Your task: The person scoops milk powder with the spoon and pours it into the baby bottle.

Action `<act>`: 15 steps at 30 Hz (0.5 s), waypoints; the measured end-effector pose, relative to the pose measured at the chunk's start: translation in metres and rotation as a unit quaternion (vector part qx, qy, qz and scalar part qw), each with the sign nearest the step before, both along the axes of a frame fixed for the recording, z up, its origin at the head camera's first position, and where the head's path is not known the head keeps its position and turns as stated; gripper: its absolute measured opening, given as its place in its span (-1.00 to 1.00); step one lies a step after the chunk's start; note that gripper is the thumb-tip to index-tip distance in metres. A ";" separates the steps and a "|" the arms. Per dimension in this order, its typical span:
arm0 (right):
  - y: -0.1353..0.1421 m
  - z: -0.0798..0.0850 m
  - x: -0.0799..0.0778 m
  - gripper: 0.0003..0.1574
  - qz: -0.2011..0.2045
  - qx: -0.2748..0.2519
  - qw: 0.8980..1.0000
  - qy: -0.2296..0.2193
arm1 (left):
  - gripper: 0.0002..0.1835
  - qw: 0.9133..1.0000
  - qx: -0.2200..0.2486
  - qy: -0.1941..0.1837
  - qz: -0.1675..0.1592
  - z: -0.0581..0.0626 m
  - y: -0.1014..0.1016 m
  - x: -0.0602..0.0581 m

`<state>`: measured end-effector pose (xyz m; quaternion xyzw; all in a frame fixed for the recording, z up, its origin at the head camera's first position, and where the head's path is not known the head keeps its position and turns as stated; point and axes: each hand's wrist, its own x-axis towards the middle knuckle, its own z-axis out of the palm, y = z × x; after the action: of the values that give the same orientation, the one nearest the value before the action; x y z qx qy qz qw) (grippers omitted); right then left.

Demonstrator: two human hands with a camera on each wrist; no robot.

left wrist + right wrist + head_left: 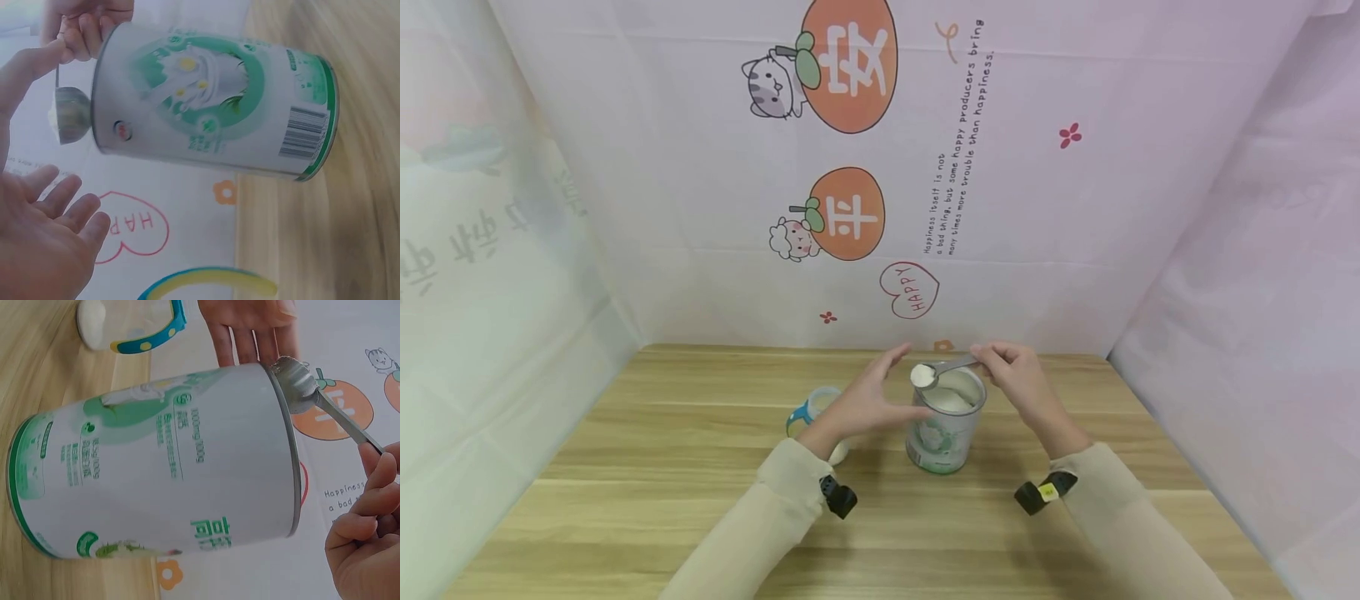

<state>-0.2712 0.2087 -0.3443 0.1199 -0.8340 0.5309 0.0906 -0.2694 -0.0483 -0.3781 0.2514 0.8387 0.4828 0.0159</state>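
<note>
Two hands are at work: the right hand (1021,383) pinches the handle end of a metal spoon (957,364) between thumb and fingers, while the left hand (868,400) is spread wide and grips nothing, its thumb close to the rim of a can (940,446), though I cannot tell whether it touches. Leftward from the right hand, the spoon's bowl carries a heap of white powder (922,375) at the rim's left edge, between both hands. Just below them the lidless can stands upright on the worktop (925,542), more powder inside. On the left hand's outer side is a cup (825,398) with a blue handle (799,417), partly hidden by that hand. My worry is the spoon: held only at its end, it could roll or dip and shed its heap onto the worktop, and a knock against the left thumb or the rim would likely do the same; the can, not gripped, might also tip if nudged
</note>
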 end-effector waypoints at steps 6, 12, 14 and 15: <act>-0.012 0.000 -0.005 -0.47 0.018 -0.005 1.000 -0.012 | 0.19 1.000 0.007 0.012 0.004 0.006 -0.012 0.002; -0.028 0.000 -0.007 -0.50 0.031 -0.009 0.999 -0.002 | 0.15 1.000 0.010 0.025 0.011 0.007 -0.027 0.003; -0.033 0.001 -0.008 -0.52 0.036 -0.013 0.999 0.000 | 0.15 1.000 0.014 0.025 0.013 0.007 -0.032 0.003; -0.035 0.001 -0.008 -0.52 0.038 -0.012 0.999 0.001 | 0.15 0.999 0.016 0.025 0.014 0.007 -0.035 0.003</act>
<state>-0.2792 0.1736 -0.3437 0.1511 -0.8222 0.5439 0.0722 -0.2666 -0.0830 -0.3712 0.2521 0.8344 0.4898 -0.0157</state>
